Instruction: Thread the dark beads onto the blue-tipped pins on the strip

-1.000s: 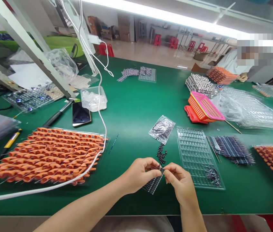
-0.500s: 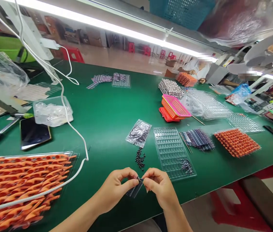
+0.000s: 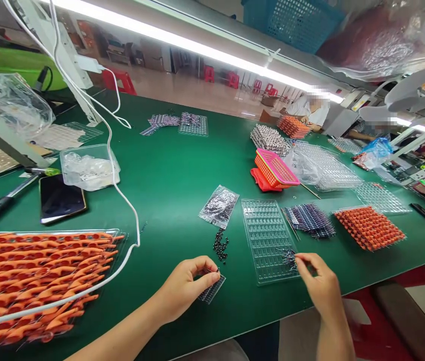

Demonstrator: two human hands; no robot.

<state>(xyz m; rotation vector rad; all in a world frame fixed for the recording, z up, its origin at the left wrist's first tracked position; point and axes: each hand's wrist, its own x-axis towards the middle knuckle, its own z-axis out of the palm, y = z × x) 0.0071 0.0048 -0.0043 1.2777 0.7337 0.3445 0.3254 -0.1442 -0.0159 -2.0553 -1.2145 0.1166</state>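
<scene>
My left hand (image 3: 192, 286) is closed in a pinch, with a tiny dark piece showing at the fingertips. Just beneath those fingers is a small dark ribbed card (image 3: 212, 291); whether the hand grips it I cannot tell. My right hand (image 3: 320, 281) has thumb and forefinger pinched together at a small heap of thin wire-like pieces (image 3: 288, 257). That heap lies on the lower right of a clear plastic tray (image 3: 265, 235) with rows of slots. Loose black beads (image 3: 220, 245) are scattered beyond my left hand, beside a clear bag of dark beads (image 3: 219, 206).
Orange pieces fill a tray (image 3: 43, 286) at left, crossed by a white cable (image 3: 135, 215). A phone (image 3: 62, 198) and plastic box (image 3: 90, 168) lie behind. To the right are striped strips (image 3: 310, 220), an orange stack (image 3: 369, 228) and a pink basket (image 3: 278, 168). Another person sits far off.
My right hand has left my left hand and moved right to the heap on the clear tray. My left hand stays pinched in place; the dark card beneath it now looks flatter.
</scene>
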